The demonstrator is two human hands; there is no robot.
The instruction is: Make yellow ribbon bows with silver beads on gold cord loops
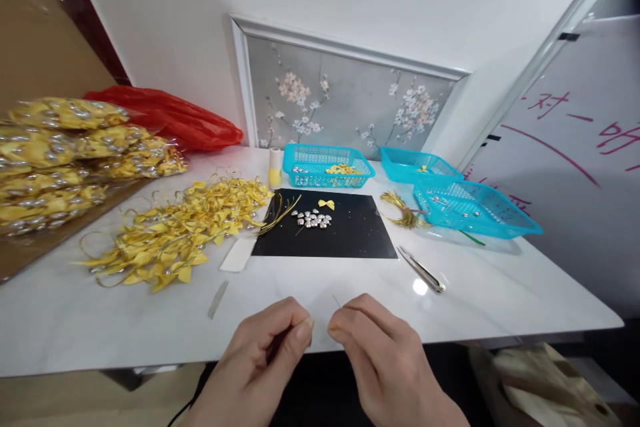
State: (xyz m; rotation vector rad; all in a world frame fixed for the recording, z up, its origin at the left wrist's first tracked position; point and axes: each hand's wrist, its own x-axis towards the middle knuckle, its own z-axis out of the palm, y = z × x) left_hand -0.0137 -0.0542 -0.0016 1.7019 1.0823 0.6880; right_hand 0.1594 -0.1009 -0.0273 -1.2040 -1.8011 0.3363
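Observation:
My left hand (267,353) and my right hand (380,353) are held close together at the near edge of the white table (500,293). Each is closed in a pinch. A thin needle or wire tip sticks up from my right fingers; what my left fingers pinch is too fine to name, perhaps a thread. Beyond them lies a black mat (350,233) with a cluster of silver beads (311,218), one yellow bow (327,204) and a few gold strands (280,213).
A heap of yellow bows (185,230) lies left of the mat, with bagged bows (55,160) and a red plastic bag (170,120) behind. Three blue baskets (327,165) (417,165) (475,208), a glue bottle (275,168) and small snips (423,271) surround the mat.

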